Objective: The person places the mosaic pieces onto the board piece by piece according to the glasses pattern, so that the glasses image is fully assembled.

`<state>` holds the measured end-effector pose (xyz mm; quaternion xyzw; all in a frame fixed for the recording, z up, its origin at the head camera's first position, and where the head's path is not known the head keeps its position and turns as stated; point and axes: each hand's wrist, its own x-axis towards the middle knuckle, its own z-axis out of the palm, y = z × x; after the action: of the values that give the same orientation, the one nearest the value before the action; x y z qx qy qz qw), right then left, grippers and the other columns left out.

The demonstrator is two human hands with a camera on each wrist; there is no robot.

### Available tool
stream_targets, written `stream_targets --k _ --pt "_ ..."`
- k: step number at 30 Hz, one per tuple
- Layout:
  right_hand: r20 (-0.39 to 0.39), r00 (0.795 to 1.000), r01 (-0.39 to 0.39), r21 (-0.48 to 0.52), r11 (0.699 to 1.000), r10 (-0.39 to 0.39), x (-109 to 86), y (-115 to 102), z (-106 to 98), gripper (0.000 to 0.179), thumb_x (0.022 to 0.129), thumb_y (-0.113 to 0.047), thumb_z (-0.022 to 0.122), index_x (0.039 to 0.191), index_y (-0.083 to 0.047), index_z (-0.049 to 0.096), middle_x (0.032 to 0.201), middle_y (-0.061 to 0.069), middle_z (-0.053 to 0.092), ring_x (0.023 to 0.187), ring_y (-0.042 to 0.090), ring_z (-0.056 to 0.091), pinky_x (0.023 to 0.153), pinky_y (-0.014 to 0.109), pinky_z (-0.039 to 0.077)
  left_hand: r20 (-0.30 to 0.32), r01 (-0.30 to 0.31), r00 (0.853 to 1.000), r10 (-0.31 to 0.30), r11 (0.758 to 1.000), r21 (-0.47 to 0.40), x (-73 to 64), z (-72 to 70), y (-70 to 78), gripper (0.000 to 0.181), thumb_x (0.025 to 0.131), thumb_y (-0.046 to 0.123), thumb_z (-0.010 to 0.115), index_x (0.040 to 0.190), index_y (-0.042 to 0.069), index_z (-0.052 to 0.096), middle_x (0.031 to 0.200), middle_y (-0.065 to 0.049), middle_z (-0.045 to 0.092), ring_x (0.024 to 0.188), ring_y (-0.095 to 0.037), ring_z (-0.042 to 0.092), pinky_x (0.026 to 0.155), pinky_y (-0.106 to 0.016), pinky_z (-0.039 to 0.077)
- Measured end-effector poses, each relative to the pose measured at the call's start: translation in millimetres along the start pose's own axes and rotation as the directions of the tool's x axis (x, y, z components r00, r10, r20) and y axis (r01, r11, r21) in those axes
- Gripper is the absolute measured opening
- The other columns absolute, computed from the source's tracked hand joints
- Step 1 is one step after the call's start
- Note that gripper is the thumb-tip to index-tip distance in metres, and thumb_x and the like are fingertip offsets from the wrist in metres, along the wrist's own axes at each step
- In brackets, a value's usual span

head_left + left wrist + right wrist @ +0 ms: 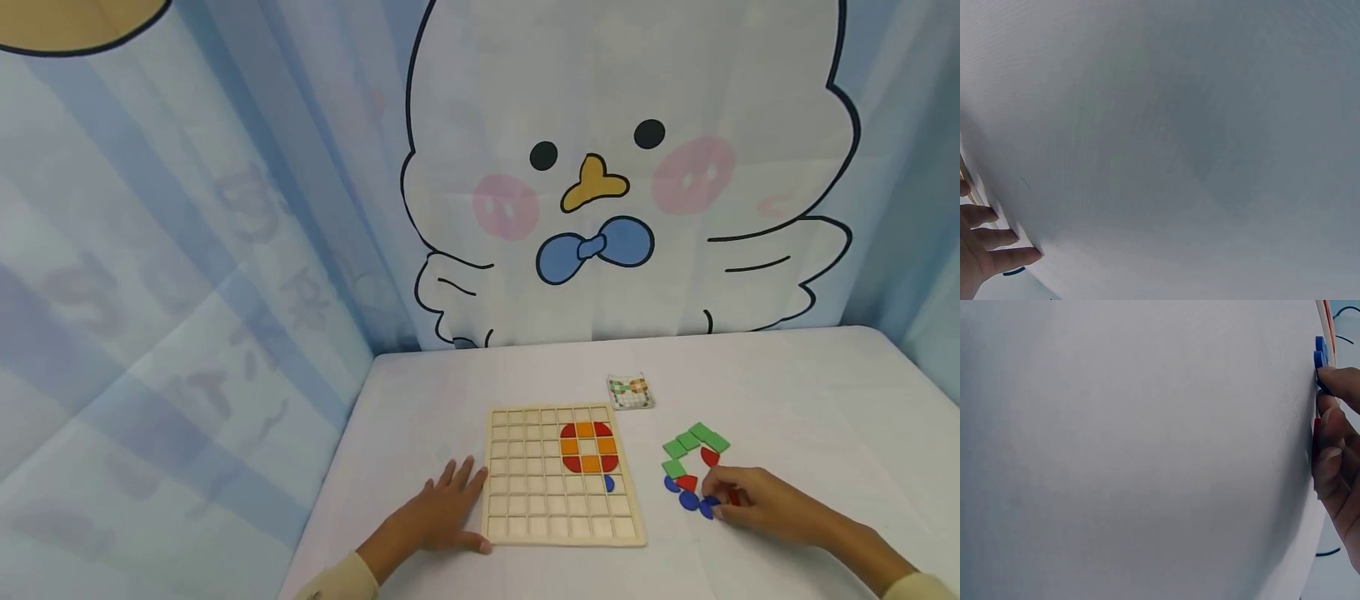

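Note:
A wooden grid board [525, 483] lies on the table with red and orange pieces forming a ring at its upper right. One blue rounded piece [609, 483] sits in a cell below that ring. My left hand [448, 510] rests flat with spread fingers at the board's left edge; its fingers [1004, 239] also show in the left wrist view. Right of the board, my right hand [768, 504] pinches a blue piece [1322, 385] between thumb and forefinger, low over the tabletop. Other blue pieces [688, 501] lie beside it, and a red piece [733, 497] is partly hidden under the fingers.
Several green squares [687, 441] and red pieces [709, 457] lie in a loose arc right of the board. A small pattern card [631, 392] lies beyond the board's top right corner. A printed curtain [600, 308] hangs behind the white table [825, 400].

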<state>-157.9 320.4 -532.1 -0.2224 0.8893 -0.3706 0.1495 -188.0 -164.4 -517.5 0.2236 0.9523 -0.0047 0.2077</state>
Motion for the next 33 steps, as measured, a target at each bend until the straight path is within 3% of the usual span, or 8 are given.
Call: stream_targets --k 9,16,19,23,26,33 --pt "-0.076 0.997 -0.009 -0.015 1.0 0.008 5.1 -10.1 2.1 0.023 0.093 -0.019 0.071 0.114 -0.01 0.068 0.082 -0.009 0.055 0.068 0.004 0.049 0.056 0.019 0.042 -0.01 -0.006 1.0 0.006 1.0 0.012 -1.2 1.9 -1.0 0.112 0.074 0.083 0.059 0.161 0.022 0.023 0.168 -0.013 0.019 0.152 -0.042 0.023 0.11 -0.063 0.038" --pt "-0.105 0.994 0.022 0.015 1.0 -0.02 20.0 -22.6 8.1 0.022 0.091 -0.024 0.074 0.108 -0.011 0.073 0.084 -0.012 0.059 0.063 0.003 0.05 0.053 0.02 0.043 -0.008 -0.003 1.0 0.003 1.0 0.01 -1.8 1.4 0.5 0.112 0.074 0.083 0.059 0.161 0.021 0.024 0.168 -0.013 0.019 0.152 -0.041 0.022 0.111 -0.063 0.038" --pt "-0.093 0.994 0.059 0.071 0.996 -0.053 28.5 -30.2 12.0 0.022 0.091 -0.019 0.075 0.109 -0.007 0.072 0.083 -0.009 0.059 0.062 0.002 0.052 0.053 0.021 0.048 -0.009 -0.002 1.0 0.002 1.0 0.019 -1.7 0.9 0.8 0.112 0.074 0.083 0.059 0.161 0.021 0.024 0.168 -0.013 0.019 0.152 -0.042 0.023 0.11 -0.063 0.038" --pt "-0.065 0.998 0.034 0.146 0.989 -0.025 40.8 -41.8 19.7 0.026 0.089 -0.016 0.075 0.112 -0.004 0.071 0.082 -0.004 0.059 0.056 0.003 0.052 0.049 0.023 0.048 -0.011 0.0 1.0 0.0 1.0 0.028 -1.8 0.8 0.9 0.112 0.073 0.084 0.058 0.161 0.021 0.024 0.168 -0.013 0.02 0.152 -0.042 0.023 0.11 -0.063 0.038" --pt "-0.054 0.999 0.007 0.145 0.989 0.001 50.9 -49.5 28.3 0.025 0.088 -0.017 0.077 0.111 -0.008 0.072 0.083 -0.003 0.061 0.057 0.004 0.051 0.05 0.021 0.046 -0.011 0.001 1.0 -0.001 1.0 0.023 -1.9 1.2 0.6 0.112 0.073 0.083 0.058 0.161 0.022 0.024 0.168 -0.013 0.019 0.152 -0.042 0.023 0.11 -0.063 0.038" --pt "-0.023 0.999 0.036 0.099 0.994 -0.033 67.6 -63.5 46.9 0.019 0.088 -0.025 0.078 0.104 -0.015 0.074 0.08 -0.009 0.061 0.065 0.003 0.049 0.056 0.018 0.041 -0.008 0.01 1.0 -0.01 1.0 0.027 -1.2 2.0 0.2 0.112 0.073 0.084 0.058 0.161 0.023 0.024 0.168 -0.012 0.019 0.152 -0.041 0.023 0.11 -0.063 0.038"
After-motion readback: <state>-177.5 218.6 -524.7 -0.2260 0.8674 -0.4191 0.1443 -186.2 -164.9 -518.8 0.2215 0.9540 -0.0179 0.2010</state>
